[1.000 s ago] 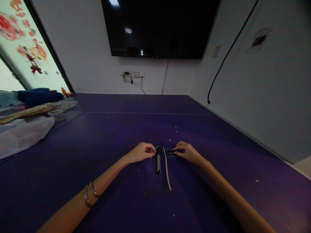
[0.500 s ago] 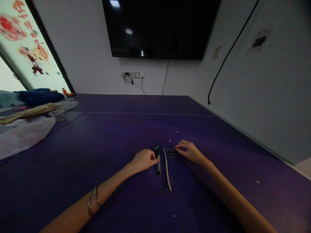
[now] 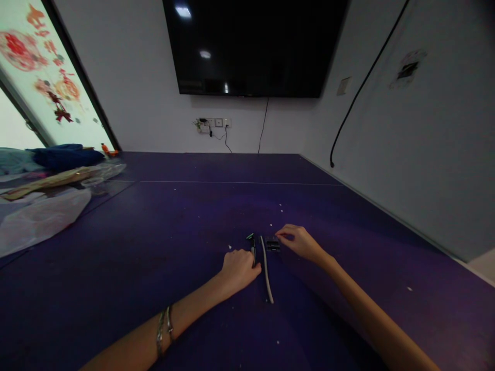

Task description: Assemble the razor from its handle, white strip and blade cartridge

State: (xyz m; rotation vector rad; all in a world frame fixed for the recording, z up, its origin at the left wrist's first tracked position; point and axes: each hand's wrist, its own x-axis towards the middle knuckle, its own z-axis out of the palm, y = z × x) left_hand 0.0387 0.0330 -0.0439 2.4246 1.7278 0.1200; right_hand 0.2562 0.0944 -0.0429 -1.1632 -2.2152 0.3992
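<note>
A slim razor [image 3: 253, 243] with a green-edged head and a dark and grey handle lies on the purple surface. My left hand [image 3: 238, 269] is closed over its lower handle, hiding that end and most of the fingertips. Just right of the razor, a thin off-white strip [image 3: 266, 270], slightly curved, lies lengthwise. Beyond it is a small dark, partly see-through case [image 3: 273, 244], its contents too small to tell. Thumb and fingers of my right hand [image 3: 297, 241] are pinched together at the case's upper right corner.
Bags and folded blue cloth [image 3: 65, 156] are piled at the left. Small white scraps [image 3: 409, 289] dot the purple surface [image 3: 174, 221]. A television [image 3: 255, 46] hangs on the far wall above sockets [image 3: 218, 122], and a black cable [image 3: 358, 95] dangles along the right wall.
My left hand has slid down and to the right along the razor, covering its lower handle. A white scrap now shows beside that hand. My right hand has barely shifted.
</note>
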